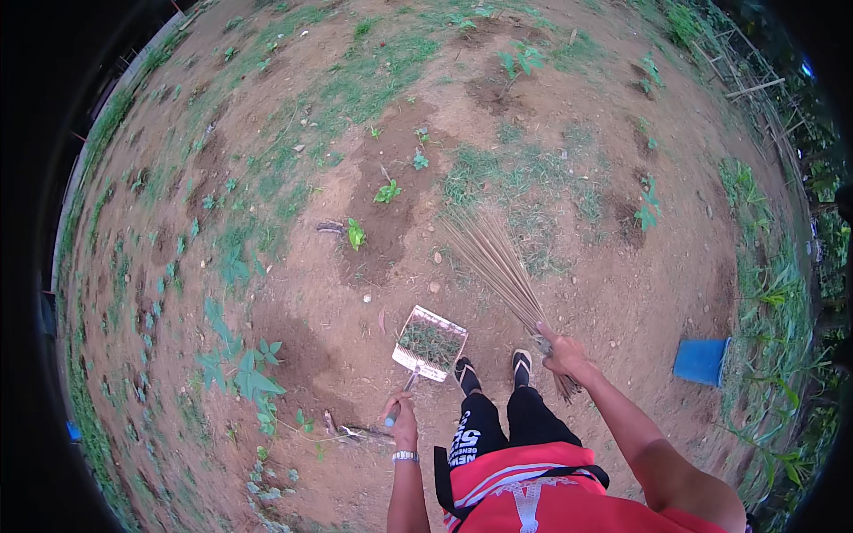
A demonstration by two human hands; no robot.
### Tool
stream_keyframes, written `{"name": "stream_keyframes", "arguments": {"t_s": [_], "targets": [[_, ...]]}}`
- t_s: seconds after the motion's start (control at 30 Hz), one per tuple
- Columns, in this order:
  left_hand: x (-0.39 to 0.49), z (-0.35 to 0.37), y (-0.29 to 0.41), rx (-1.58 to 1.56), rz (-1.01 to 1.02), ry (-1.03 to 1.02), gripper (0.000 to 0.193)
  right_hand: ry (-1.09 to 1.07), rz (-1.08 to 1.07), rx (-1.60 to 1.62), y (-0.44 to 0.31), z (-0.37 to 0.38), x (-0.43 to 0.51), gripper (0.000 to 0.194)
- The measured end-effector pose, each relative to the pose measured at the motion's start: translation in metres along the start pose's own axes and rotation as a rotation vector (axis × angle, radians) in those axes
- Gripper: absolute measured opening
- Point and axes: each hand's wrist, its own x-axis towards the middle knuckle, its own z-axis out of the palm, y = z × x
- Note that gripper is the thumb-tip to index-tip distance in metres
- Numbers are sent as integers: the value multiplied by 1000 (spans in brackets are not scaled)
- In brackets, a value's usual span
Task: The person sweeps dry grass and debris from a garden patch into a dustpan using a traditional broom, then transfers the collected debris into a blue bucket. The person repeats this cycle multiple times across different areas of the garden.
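My left hand [401, 414] grips the handle of a white dustpan [418, 363], low in front of me and left of my feet. Cut grass and weeds [432, 342] lie inside the pan. To the right, my right hand [565, 354] is closed around the bound part of a stick broom [510, 283]. The broom's thin bristles fan out up and to the left, their ends by a patch of grass [526, 173]; the short butt ends stick out below my hand.
Small leafy plants [387, 192] grow in darker, damp soil ahead. A broad-leaved vine [253, 376] spreads at the left, near a piece of wood [353, 433]. A blue bucket [700, 362] stands at the right beside tall grass. A stick fence [756, 88] runs along the far right.
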Motion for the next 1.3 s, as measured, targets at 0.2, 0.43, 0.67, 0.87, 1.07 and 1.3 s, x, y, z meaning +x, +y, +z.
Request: {"name": "stream_keyframes", "arguments": {"t_s": [0.2,0.43,0.67,0.87,1.07,1.3], "targets": [[5,56,9,-39,149,144,12,-9,-38,-204,-10,35,76,68],[27,96,-23,124,254,259,13,-146,-173,-300,38,31,-14,78],[12,115,-6,90,246,360,16,-136,-190,-272,3,-55,-39,79],[-17,109,-6,-4,213,409,16,28,-259,-41,-36,3,116,77],[-29,93,-49,112,212,602,13,-200,-367,-445,-49,43,69,69],[-41,94,-60,153,375,364,23,-245,-367,-328,-12,-24,-63,80]]}}
